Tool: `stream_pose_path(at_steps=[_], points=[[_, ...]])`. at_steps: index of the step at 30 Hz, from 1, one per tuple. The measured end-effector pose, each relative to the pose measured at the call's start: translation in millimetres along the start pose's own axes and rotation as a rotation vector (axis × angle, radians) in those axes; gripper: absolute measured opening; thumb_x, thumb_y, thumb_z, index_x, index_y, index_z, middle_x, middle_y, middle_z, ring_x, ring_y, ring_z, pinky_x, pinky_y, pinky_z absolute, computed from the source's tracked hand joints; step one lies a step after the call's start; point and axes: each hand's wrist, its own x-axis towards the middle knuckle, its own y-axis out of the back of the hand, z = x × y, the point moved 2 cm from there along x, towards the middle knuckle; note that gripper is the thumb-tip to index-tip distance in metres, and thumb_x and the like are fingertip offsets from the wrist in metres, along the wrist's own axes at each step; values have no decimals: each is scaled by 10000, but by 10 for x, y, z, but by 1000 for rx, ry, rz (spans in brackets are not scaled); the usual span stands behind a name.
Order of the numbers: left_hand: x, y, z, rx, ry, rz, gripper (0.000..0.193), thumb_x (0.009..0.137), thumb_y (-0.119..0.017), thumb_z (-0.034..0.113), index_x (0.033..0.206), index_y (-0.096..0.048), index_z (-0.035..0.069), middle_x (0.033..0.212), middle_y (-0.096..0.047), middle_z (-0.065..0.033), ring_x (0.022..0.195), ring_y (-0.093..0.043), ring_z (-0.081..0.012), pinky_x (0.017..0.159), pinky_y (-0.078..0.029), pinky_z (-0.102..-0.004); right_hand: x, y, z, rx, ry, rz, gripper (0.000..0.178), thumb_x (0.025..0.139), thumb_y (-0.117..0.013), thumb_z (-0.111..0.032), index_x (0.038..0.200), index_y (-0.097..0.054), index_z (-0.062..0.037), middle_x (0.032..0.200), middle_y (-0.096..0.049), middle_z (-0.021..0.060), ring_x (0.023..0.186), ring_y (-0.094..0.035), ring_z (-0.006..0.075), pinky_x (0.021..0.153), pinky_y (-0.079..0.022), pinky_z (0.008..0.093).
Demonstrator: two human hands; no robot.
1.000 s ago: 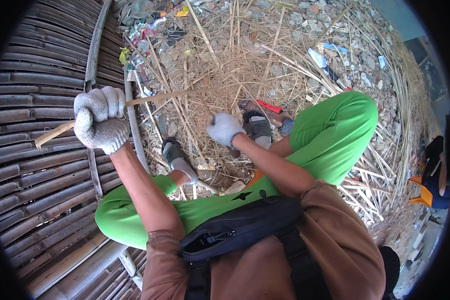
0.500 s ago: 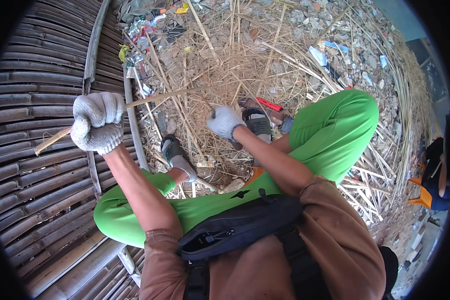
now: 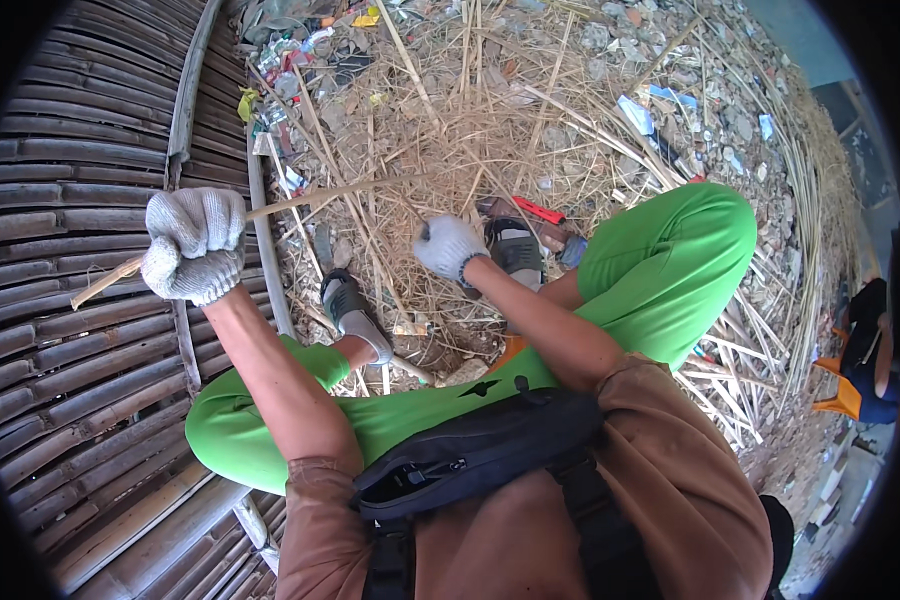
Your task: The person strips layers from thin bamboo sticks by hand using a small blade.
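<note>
My left hand (image 3: 195,245), in a pale knitted work glove, is closed round a bamboo strip (image 3: 325,193). One end of the strip sticks out beyond the little-finger side over the slatted bamboo wall; the longer part runs right, over the littered ground. My right hand (image 3: 448,247), also gloved, is closed just below the strip's far end, above the ground in front of my right shoe (image 3: 515,252). Its fingers are curled away, so what it holds is hidden; a thin dark line shows by its knuckles.
A slatted bamboo surface (image 3: 80,240) fills the left side. Straw-like shavings (image 3: 470,130), bamboo strips and coloured litter (image 3: 290,65) cover the ground. A red object (image 3: 540,209) lies beside my right shoe. At the right edge is part of another person near an orange seat (image 3: 838,388).
Hardly anything differs. My left hand and the strip have shifted very slightly; my right hand stays in nearly the same place.
</note>
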Motion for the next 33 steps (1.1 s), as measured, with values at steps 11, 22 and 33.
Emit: stream_pose_path(at_steps=[11,22,33], points=[[38,46,-92,-40,-9,27,326,945,-709,267,736,-521,100,622,-456,11,523,-407,-139,532,-373,-319,121,-334,685,85,-166,30,463,906,-652,-389,1189,-773,-44,1166,-745,273,1086,-743,395,934,-595,480],[43,83,-119,39,-131,284,322,952,-659,259,721,-520,83,609,-379,7,522,-335,-145,496,-317,-327,219,-376,1115,-297,-100,-169,465,894,-644,-356,1255,-749,-83,1120,-760,258,1065,-750,405,951,-594,503],[31,210,-12,107,-191,545,404,894,-660,237,597,-396,164,514,-250,46,457,-226,-128,445,-210,-321,-50,-313,562,156,-193,208,418,905,-643,-389,1074,-802,-41,1082,-763,267,1041,-744,431,921,-596,509]])
